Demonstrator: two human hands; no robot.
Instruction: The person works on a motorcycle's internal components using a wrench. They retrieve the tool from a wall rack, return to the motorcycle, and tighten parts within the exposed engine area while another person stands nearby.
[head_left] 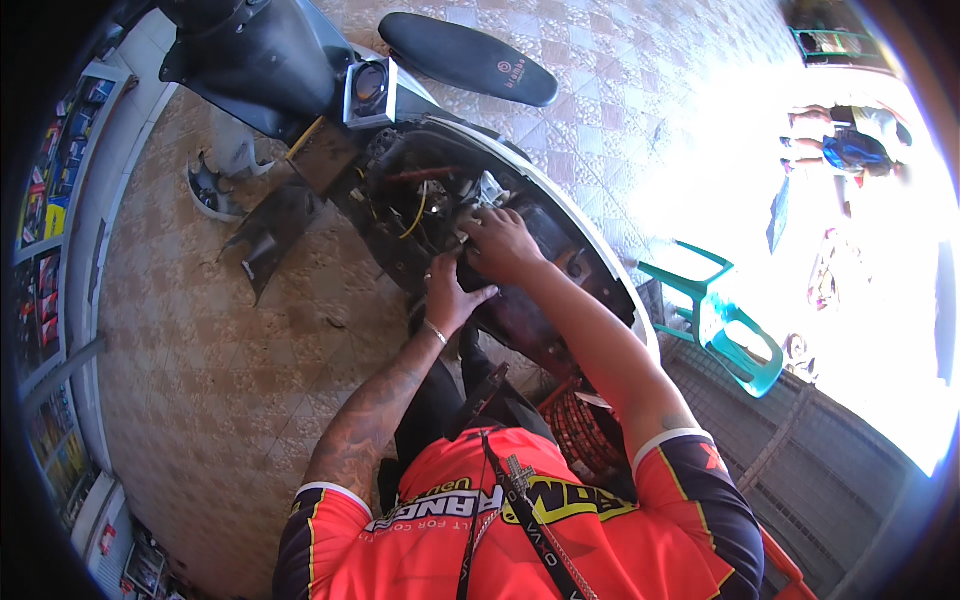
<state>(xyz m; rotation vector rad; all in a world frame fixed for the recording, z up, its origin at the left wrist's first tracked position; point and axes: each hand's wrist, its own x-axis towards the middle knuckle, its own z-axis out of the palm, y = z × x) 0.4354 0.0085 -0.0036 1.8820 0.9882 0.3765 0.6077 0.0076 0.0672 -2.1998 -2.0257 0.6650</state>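
A scooter [590,235] with its seat off stands in front of me, its inner bay exposed. My right hand [500,245] reaches into the bay. Its fingers are bent down around a small part that they mostly hide, beside a silvery metal piece [487,190]. Close below it, my left hand [453,297] lies at the bay's near edge, thumb spread away from the fingers; a bracelet [435,331] circles that wrist. A yellow cable [415,212] and a reddish hose [420,174] run through the bay just left of my right hand.
A long black seat [470,60] lies on the tiled floor beyond the scooter. Dark body panels [275,235] lie at left, near a shelf of packages [50,180]. A square white frame [371,93] sits on the scooter. Green chairs [715,315] stand right; coiled orange-red material [585,435] lies near me.
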